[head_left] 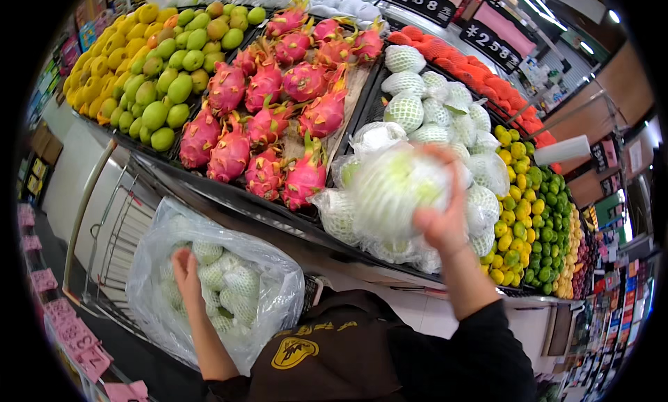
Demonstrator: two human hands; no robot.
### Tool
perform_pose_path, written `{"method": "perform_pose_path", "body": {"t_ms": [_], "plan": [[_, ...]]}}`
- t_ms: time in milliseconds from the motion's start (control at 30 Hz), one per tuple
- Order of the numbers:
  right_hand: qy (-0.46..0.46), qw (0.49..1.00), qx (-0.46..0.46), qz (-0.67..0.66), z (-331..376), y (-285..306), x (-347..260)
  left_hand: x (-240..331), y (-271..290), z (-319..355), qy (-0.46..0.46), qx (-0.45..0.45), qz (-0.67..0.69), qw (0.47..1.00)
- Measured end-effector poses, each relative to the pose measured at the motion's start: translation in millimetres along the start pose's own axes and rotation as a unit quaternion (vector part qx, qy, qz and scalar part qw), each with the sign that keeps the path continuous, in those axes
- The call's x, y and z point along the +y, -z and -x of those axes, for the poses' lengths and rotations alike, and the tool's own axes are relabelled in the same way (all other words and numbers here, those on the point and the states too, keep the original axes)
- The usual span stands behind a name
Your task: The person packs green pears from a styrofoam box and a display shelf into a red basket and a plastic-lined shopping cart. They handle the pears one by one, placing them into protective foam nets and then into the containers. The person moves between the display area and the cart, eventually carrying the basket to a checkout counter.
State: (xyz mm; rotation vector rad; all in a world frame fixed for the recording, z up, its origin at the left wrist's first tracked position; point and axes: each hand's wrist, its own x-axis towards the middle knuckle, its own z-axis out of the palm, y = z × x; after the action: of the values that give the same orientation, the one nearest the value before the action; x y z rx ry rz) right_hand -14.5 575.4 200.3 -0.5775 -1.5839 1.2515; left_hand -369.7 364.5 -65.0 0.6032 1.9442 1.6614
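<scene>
My right hand [447, 203] grips a pale green fruit in a white foam net [395, 193], above the right part of the display. Motion blurs both the fruit and the fingers. Lower left, my left hand [186, 275] reaches over a large clear plastic bag [161, 243] with its fingers stretched out and nothing visible in them. Inside that bag lie several foam-netted pale green fruits [240, 287], right beside the hand. More netted fruits [405, 109] are piled on the stand under and behind my right hand, some also in clear wrap.
A metal shopping cart [115, 263] stands around the bag. Dragon fruits [264, 127], green mangoes [179, 89] and yellow-netted fruit [115, 47] fill the stand leftward. Red-netted fruit [480, 75], yellow-green citrus [515, 200] and limes [546, 228] lie rightward. Price signs [421, 2] hang above.
</scene>
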Motion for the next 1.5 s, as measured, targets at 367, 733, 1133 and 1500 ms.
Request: {"method": "perform_pose_path", "body": {"t_ms": [367, 733, 1133, 1500], "plan": [[0.048, 0.660, -0.286, 0.693, -81, 147, 33, -119, 28, 39, 0.178, 0.002, -0.489, 0.854], [0.140, 0.767, -0.312, 0.543, 35, 63, -23, -110, -13, -23, 0.113, -0.222, -0.569, 0.784], [0.090, 0.853, -0.378, 0.347, 94, -55, 29, -117, -8, -7, 0.026, -0.150, -0.580, 0.800], [-0.196, 0.854, -0.477, 0.075, 114, -125, 116, -37, 28, 54, 0.177, 0.081, 0.016, 0.981]]}}
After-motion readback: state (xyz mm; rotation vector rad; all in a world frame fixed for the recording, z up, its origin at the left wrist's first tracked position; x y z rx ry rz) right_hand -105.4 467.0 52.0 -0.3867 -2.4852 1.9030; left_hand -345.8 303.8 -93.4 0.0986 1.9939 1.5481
